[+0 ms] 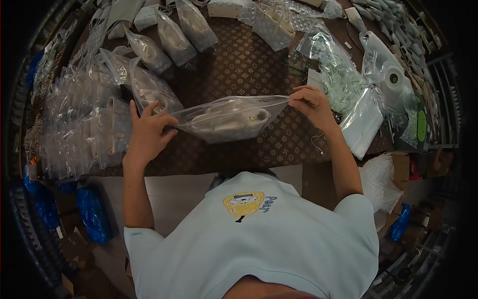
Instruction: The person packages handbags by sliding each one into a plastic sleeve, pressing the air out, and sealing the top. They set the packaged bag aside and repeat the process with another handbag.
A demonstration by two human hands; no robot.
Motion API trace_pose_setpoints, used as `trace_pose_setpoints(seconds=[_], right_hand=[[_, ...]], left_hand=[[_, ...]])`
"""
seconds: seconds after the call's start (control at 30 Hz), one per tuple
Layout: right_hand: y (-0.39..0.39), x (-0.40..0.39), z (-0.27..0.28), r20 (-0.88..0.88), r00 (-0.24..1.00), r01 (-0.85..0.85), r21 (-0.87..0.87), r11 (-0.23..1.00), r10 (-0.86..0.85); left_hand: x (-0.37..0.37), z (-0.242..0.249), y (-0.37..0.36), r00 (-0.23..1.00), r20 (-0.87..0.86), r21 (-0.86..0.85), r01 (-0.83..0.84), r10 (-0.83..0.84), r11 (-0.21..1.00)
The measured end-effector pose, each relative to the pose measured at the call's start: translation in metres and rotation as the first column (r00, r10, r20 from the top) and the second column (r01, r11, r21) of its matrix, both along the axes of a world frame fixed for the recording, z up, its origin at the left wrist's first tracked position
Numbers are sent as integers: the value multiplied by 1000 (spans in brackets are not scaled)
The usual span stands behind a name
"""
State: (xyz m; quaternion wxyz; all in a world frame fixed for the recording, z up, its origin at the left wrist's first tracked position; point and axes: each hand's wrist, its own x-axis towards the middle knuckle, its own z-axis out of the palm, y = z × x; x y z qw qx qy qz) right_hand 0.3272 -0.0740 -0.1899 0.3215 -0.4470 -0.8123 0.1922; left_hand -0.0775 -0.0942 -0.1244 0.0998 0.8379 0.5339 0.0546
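Observation:
A clear plastic bag [209, 133] is stretched between my two hands over the near part of the table. Inside it lies a beige handbag [229, 119], seen through the film. My left hand [149, 128] pinches the bag's left corner between thumb and finger, its other fingers spread. At the opposite corner, my right hand [311, 105] grips the plastic edge with closed fingertips. Just beyond my left hand is another bagged beige handbag [154, 92].
Several bagged handbags [82, 119] stand in rows at the left, with more [172, 40] behind. At right lie clear bags of pale shredded filler [341, 79], a stack of flat plastic bags [364, 124] and a green object [421, 125]. Patterned brown cloth [234, 60] covers the table.

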Motion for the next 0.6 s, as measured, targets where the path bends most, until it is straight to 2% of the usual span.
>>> trace_pose_setpoints(seconds=[0.07,0.27,0.37,0.47,0.5,0.53,0.57,0.6], right_hand=[[-5,-7,5,-191,979,50,-103,993,-70],[2,-12,0,-169,986,11,51,999,-2],[8,-8,-9,-182,983,4,62,998,7],[1,-12,-3,-162,987,39,113,993,-20],[-3,-12,-4,-161,987,34,110,993,-16],[-3,-12,-4,-216,975,61,33,998,-52],[-3,-12,-4,-270,958,83,-44,996,-92],[-4,-11,-5,-271,959,77,-45,996,-86]], left_hand=[[0,0,0,1000,-26,-9,-18,17,1000],[4,-1,2,999,-35,-20,-26,25,999],[1,-2,4,996,-69,-1,-50,50,999],[-3,-4,11,989,-24,-70,-146,145,987],[1,-2,14,983,-61,-74,-178,173,981],[8,1,17,975,-94,-70,-210,203,975],[20,7,19,985,-47,35,-165,166,986],[41,11,18,992,-7,136,-123,125,983]])
